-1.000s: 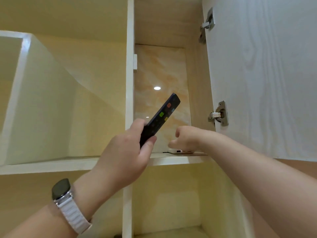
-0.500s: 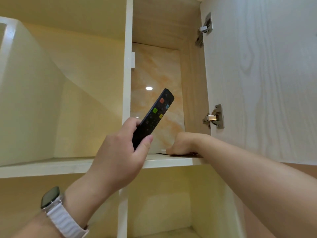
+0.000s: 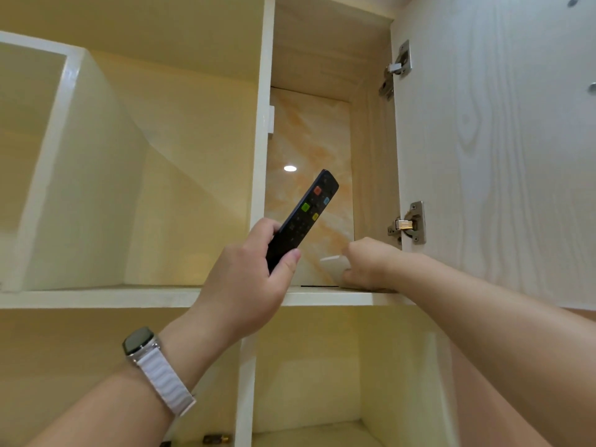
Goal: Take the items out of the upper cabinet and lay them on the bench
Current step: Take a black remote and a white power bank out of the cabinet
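Note:
My left hand (image 3: 248, 279) is shut on a black remote control (image 3: 303, 217) with coloured buttons, its top pointing up and to the right in front of the upper cabinet's right compartment. Inside that compartment my right hand (image 3: 371, 262) grips a small flat white device (image 3: 335, 266), tilted up off the cabinet shelf (image 3: 329, 298). A thin dark object (image 3: 319, 286) lies flat on the shelf just below the white device. The bench is out of view.
The white cabinet door (image 3: 500, 140) stands open on the right, with two metal hinges (image 3: 409, 224). A white vertical divider (image 3: 261, 156) separates the left compartment. In a lower compartment small dark objects (image 3: 216, 439) lie at the bottom edge. A watch (image 3: 142, 341) is on my left wrist.
My right hand has closed on the white device and tilted it up off the shelf. My left hand holds the remote in about the same place. The view has shifted slightly.

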Available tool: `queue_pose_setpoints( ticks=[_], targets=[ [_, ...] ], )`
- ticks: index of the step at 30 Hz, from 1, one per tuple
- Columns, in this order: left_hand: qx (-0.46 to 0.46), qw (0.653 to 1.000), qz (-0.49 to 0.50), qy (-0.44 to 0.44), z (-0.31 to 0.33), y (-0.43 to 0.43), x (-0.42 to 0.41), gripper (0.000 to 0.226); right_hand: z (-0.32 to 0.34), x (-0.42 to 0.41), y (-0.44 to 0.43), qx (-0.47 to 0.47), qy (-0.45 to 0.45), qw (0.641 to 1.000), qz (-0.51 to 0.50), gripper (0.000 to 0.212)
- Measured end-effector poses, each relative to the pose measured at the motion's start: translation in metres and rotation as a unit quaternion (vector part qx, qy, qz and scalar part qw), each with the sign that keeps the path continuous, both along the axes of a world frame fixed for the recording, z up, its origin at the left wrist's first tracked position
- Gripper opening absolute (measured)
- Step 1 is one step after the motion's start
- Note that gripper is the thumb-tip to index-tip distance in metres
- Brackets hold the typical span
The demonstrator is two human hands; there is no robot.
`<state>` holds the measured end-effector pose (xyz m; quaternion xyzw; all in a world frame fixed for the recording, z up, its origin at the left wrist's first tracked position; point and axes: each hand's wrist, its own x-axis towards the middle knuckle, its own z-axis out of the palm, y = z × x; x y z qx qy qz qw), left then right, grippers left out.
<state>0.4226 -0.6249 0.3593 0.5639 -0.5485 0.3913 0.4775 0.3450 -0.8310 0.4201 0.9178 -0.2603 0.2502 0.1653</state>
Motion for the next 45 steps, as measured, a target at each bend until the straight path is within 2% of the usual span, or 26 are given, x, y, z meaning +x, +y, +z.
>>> queue_pose_setpoints(
  ticks=[3,6,12,20,26,29,31,34,36,40,45],
  targets=[
    [-0.002,1.0,0.0,0.011,-0.001,0.002,-0.002,0.019,-0.005,-0.011,0.006,-0.015,-0.067,0.997,0.02,0.021],
    [-0.008,1.0,-0.006,0.022,-0.008,0.001,-0.005,0.011,-0.016,-0.032,0.017,-0.001,-0.161,0.983,0.085,0.015],
    [-0.023,0.996,-0.052,0.062,-0.032,-0.003,-0.032,0.01,-0.067,-0.077,0.034,0.051,-0.339,0.915,0.213,0.012],
    [-0.035,0.975,-0.126,0.18,-0.084,-0.017,-0.076,0.008,-0.147,-0.123,0.046,0.218,-0.501,0.775,0.318,0.006],
    [-0.001,0.948,-0.17,0.269,-0.148,-0.018,-0.093,0.005,-0.215,-0.138,0.058,0.425,-0.511,0.683,0.303,0.011],
    [0.031,0.931,-0.19,0.31,-0.182,-0.019,-0.092,0.005,-0.247,-0.139,0.069,0.525,-0.514,0.612,0.291,0.018],
    [0.059,0.917,-0.211,0.335,-0.203,-0.021,-0.09,0.007,-0.268,-0.138,0.074,0.564,-0.517,0.582,0.275,0.021],
    [0.108,0.89,-0.248,0.366,-0.233,-0.025,-0.087,0.008,-0.301,-0.134,0.078,0.576,-0.543,0.568,0.225,0.028],
    [0.129,0.874,-0.263,0.388,-0.25,-0.026,-0.083,0.007,-0.32,-0.132,0.083,0.57,-0.556,0.573,0.194,0.037],
    [0.172,0.841,-0.288,0.424,-0.281,-0.019,-0.071,0.008,-0.353,-0.132,0.097,0.573,-0.578,0.559,0.159,0.041],
    [0.224,0.805,-0.323,0.444,-0.323,-0.007,-0.052,0.008,-0.391,-0.135,0.125,0.556,-0.602,0.565,0.095,0.046]
  ],
)
